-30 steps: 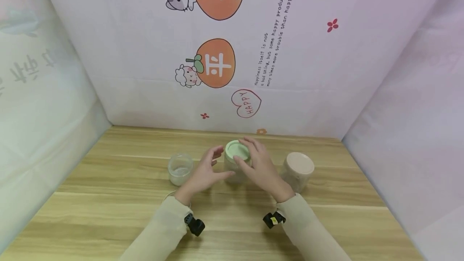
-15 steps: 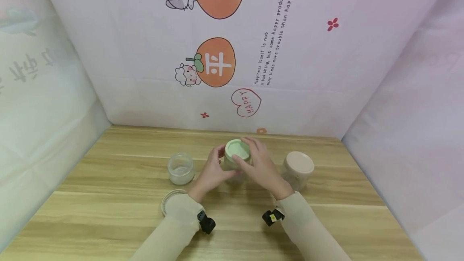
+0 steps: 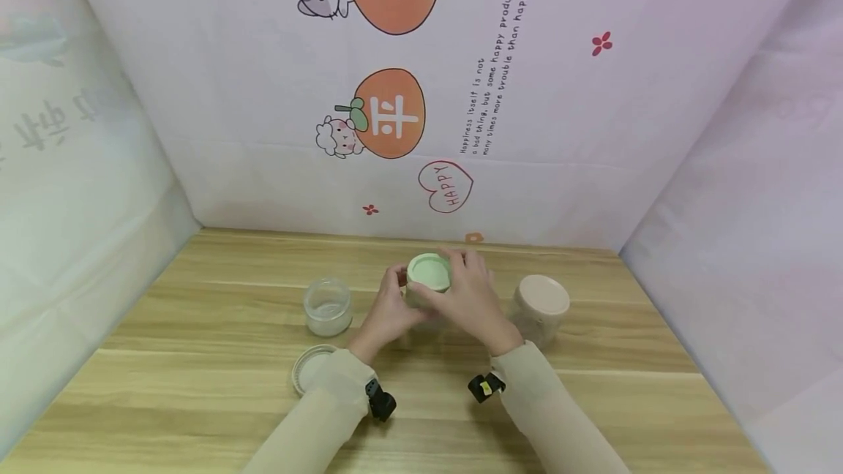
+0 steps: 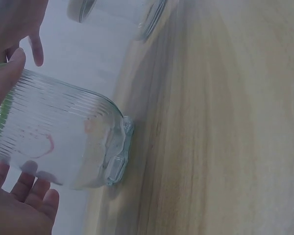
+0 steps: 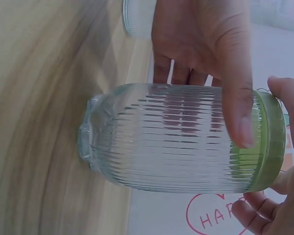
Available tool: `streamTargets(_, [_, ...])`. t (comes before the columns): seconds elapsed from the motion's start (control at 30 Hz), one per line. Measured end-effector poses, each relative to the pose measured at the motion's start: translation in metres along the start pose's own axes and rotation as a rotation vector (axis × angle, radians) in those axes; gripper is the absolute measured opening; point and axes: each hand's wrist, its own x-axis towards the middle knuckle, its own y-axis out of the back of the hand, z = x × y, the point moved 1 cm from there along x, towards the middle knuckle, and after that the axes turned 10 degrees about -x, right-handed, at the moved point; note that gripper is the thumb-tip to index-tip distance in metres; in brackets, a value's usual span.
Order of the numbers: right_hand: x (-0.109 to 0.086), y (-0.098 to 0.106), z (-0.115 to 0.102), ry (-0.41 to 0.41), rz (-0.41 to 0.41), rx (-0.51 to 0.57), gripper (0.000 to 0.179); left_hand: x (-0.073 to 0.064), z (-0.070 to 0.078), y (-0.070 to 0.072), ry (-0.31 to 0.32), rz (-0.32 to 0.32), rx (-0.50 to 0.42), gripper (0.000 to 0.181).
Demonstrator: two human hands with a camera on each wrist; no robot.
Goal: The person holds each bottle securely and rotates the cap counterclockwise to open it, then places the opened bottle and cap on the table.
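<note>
A ribbed clear glass jar with a light green lid is between my two hands, upright, its base at the wooden table. My left hand grips the glass body, thumb on the near side and fingers round the far side. At the top, my right hand holds the lid's rim with thumb and fingers. The lid sits on the jar's mouth. In the head view the hands hide most of the jar's body; in the right wrist view its glass looks transparent, with nothing visible inside.
An uncovered small glass jar stands to the left. Nearer me lies a round pale lid, partly covered by my left sleeve. A jar with a beige lid stands right of my right hand. Printed cloth walls enclose the table.
My left hand has moved right and taken hold of the jar's body. The right hand has shifted slightly left, its fingers drawn in around the green lid. More of the pale lid now shows.
</note>
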Motion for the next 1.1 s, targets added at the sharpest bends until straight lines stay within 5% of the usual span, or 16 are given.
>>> streamTargets(0.23, [0.002,-0.001,0.0,0.002,0.005,-0.038,0.09,0.002,-0.002,-0.003,-0.022,-0.006,-0.028,0.09])
streamTargets(0.6, [0.0,-0.01,0.004,0.017,0.045,0.093,0.086,0.002,-0.006,-0.003,-0.021,-0.068,-0.059,0.088])
streamTargets(1.1, [-0.001,-0.01,0.005,0.031,0.059,0.128,0.078,0.002,-0.008,-0.001,-0.012,-0.106,-0.068,0.09])
